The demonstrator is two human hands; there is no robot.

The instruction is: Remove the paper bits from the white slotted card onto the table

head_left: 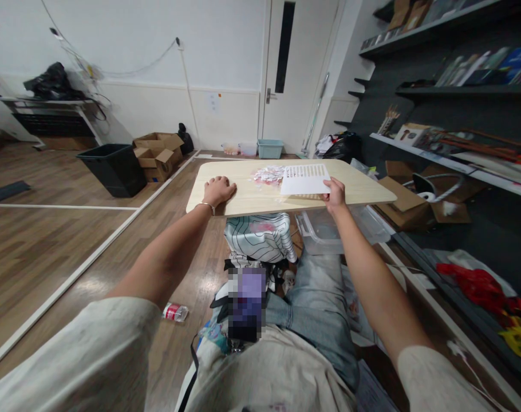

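A pale wooden tabletop (243,197) with rounded corners stands in front of me. My left hand (218,190) rests palm down near its left end, fingers apart and holding nothing. My right hand (335,191) pinches the lower right corner of a white sheet (301,184), thumb on top. Rows of small slots or marks cross the sheet's far half; which they are I cannot tell. The sheet is tilted a little above the tabletop. Just left of it lies a loose pile of small white and pinkish pieces (267,174), partly hidden by the sheet.
Under the tabletop are a patterned cloth-like item (258,234) and a clear plastic bin (318,234). A black bin (112,171) and cardboard boxes (157,154) stand left. Dark shelving (441,120) and an open carton (402,194) are right. A plastic bottle (175,312) lies on the floor.
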